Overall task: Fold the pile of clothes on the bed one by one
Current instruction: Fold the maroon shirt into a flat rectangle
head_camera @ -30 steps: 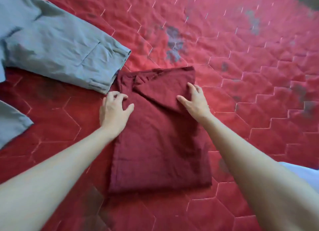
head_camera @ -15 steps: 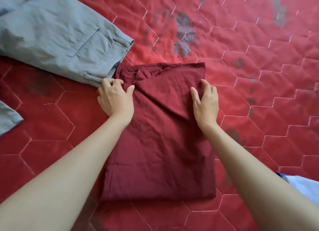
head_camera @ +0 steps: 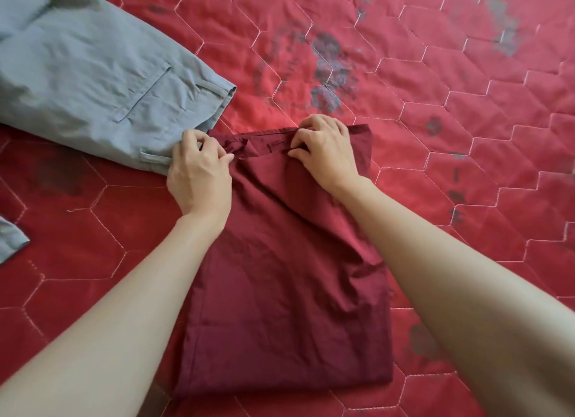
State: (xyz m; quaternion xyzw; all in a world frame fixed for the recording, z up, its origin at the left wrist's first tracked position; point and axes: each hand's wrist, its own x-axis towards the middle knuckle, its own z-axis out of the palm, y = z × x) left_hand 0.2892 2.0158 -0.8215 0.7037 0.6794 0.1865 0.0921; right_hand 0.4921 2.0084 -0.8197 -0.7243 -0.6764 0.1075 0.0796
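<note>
- maroon garment point(head_camera: 280, 276) lies folded into a rough rectangle on the bed point(head_camera: 466, 136), centre of the view, long axis running 12 to 6 o'clock.
- left hand point(head_camera: 199, 174) sits at the garment's far left corner, fingers curled, thumb and fingertips pinching the bunched fabric at the top edge.
- right hand point(head_camera: 326, 149) is at the far edge, toward 12 o'clock of the garment, fingers curled over the hem and clamped on it; a small fold of cloth is raised between the two hands.
- both forearms come in from 7 and 5 o'clock, the right one covering part of the garment's right side.
- grey trousers point(head_camera: 93, 83) spread at 10 o'clock, waistband end with pocket and belt loops pointing at the maroon piece; their near corner touches or just overlaps the maroon corner, directly beside the left hand's knuckles. this is the one crowding point.
- another bit of grey fabric point(head_camera: 9, 245) pokes in at 9 o'clock, at the frame edge, well apart from the maroon piece; cannot tell if it belongs to the same trousers.
- bed cover is red, quilted in hexagons with pale stitching, with faded dark grey print patches at 12 to 1 o'clock and more at 3 to 4 o'clock.
- bare quilt shows to the right of the garment.
</note>
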